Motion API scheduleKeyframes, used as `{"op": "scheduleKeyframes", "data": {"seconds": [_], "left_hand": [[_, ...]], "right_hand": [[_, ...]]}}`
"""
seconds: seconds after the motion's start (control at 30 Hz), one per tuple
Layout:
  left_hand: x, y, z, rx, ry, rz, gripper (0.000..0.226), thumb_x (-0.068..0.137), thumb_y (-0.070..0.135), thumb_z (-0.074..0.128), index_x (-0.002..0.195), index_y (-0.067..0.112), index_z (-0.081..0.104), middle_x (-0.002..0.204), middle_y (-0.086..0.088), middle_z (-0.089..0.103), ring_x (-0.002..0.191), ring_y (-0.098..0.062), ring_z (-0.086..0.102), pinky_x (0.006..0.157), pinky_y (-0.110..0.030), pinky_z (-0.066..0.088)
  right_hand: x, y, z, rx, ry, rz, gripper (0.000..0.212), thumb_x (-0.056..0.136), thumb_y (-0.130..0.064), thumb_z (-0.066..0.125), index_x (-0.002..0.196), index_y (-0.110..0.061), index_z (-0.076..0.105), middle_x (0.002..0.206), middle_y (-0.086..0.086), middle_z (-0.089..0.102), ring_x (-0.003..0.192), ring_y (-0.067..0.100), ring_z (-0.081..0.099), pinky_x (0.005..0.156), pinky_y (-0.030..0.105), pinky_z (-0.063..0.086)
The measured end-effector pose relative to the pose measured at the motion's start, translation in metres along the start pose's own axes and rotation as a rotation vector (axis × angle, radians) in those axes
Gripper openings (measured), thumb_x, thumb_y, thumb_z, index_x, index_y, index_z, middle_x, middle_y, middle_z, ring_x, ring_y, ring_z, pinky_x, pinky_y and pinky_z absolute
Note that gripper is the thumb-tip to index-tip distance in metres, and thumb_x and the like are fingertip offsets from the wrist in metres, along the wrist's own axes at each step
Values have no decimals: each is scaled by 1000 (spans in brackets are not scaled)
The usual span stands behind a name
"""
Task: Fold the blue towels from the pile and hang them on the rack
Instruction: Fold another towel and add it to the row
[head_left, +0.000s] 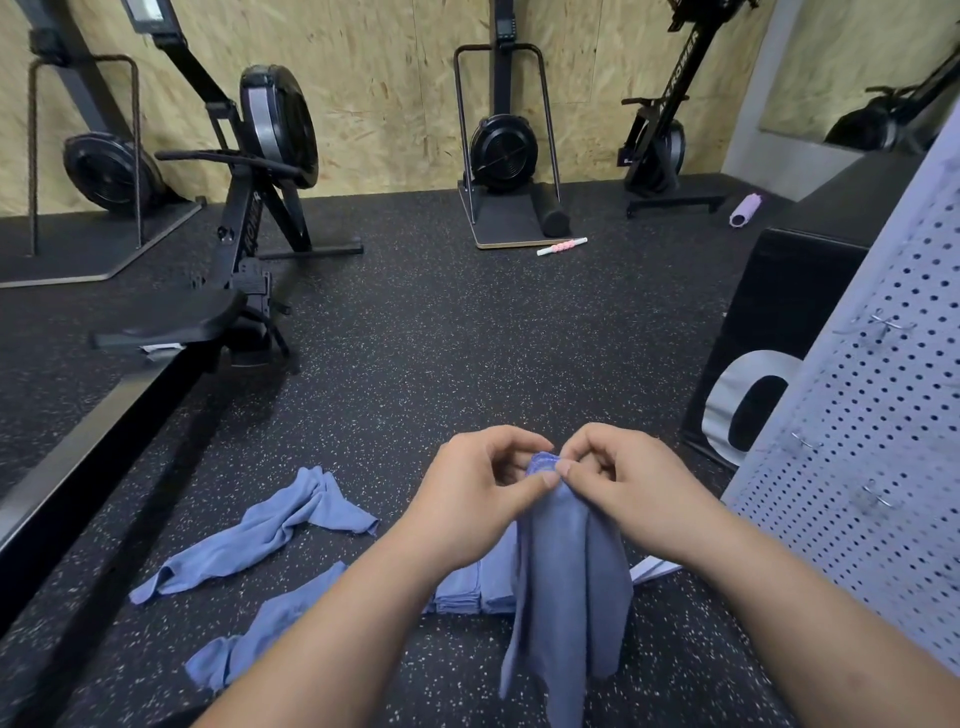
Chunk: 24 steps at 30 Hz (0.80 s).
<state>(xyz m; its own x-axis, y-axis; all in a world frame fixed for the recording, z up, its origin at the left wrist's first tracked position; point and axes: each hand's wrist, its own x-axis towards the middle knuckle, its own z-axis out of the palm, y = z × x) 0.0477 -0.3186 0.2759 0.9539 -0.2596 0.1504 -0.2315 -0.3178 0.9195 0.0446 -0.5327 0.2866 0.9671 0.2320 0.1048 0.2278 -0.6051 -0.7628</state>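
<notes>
— Blue towel (566, 587) at six o'clock: who has it?
— Both hands. The left hand (478, 493) and the right hand (618, 483) meet at its top edge. Their fingers (498, 447) are curled and pinch the bunched hem between thumbs and fingertips. The rest hangs in loose vertical folds between the forearms.
— And beneath it?
— A folded stack of blue towels (478, 587) lies on the speckled rubber floor (415, 364), partly hidden by the left wrist and the hanging cloth. At seven o'clock a crumpled towel (260, 639) lies by the left forearm. At eight o'clock a second crumpled towel (270, 530) is stretched out, apart from the stack.
— The rack?
— A white pegboard rack (857, 441) rises at four o'clock, with metal hooks (883, 325) in its holes.
— Farther out?
— A black box (779, 322) stands at two o'clock behind the rack and a rowing machine (249, 208) at ten. A pink massage stick (562, 246) lies at twelve, just beside a black foam roller (553, 210). A purple roller (745, 209) lies at one, before a chipboard wall (389, 78).
</notes>
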Motion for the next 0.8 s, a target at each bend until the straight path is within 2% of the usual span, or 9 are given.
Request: {"op": "scheduleKeyframes", "data": {"seconds": [0.1,0.2,0.3,0.37,0.47,0.57,0.67,0.73,0.8], "left_hand": [[1,-1,-4,145,0,-10,9,96,23,77,102,30,79,86,13,78,77,-3,69,76,-27,57],[0,0,-7,362,61,25,8,98,30,73,98,35,78,79,16,72,72,1,62,71,-23,50],[3,-1,-15,472,202,81,8,99,32,70,98,35,76,80,18,72,77,-3,65,74,-28,51],[6,-3,-26,506,329,72,7,100,32,69,98,33,76,80,19,72,78,-8,67,75,-29,51],[8,-7,-45,512,504,-11,7,99,35,71,96,32,76,79,19,71,79,-9,68,75,-30,51],[8,-11,-62,446,637,-95,7,98,34,73,93,30,75,79,17,72,80,-10,70,79,-35,56],[8,-13,-75,381,722,-153,8,96,35,74,93,29,76,79,14,73,81,-13,71,84,-40,58],[6,-11,-74,342,737,-142,8,97,34,74,91,29,75,78,15,72,80,-9,70,83,-38,57],[5,-8,-70,309,745,-102,8,97,32,74,90,29,74,78,15,72,77,-5,68,80,-35,56]], "right_hand": [[0,-1,1,-5,-15,-29,10,98,-31,72,89,-28,70,66,-13,63,58,4,50,58,23,41],[0,-2,0,2,-65,-33,4,97,-31,75,98,-32,71,71,-13,66,61,3,53,60,20,43],[0,2,-5,-15,-146,2,14,96,-28,77,107,-32,67,77,-9,72,64,3,59,65,21,48],[0,5,-12,-57,-159,22,13,96,-28,77,104,-30,67,77,-8,74,64,4,60,66,23,49],[1,12,-26,-155,-73,54,9,95,-32,78,93,-31,69,76,-13,73,64,4,61,60,16,44],[-1,22,-41,-341,52,70,13,92,-38,79,84,-35,70,72,-18,71,69,2,62,61,16,44],[-1,41,-55,-456,183,98,12,90,-50,77,84,-44,69,76,-17,68,83,3,58,75,36,53],[-1,46,-60,-496,240,79,8,88,-56,73,86,-49,69,84,-18,66,90,6,54,78,40,53],[-3,44,-59,-566,299,4,10,88,-52,75,84,-44,72,87,-20,64,93,10,49,79,40,50]]}}
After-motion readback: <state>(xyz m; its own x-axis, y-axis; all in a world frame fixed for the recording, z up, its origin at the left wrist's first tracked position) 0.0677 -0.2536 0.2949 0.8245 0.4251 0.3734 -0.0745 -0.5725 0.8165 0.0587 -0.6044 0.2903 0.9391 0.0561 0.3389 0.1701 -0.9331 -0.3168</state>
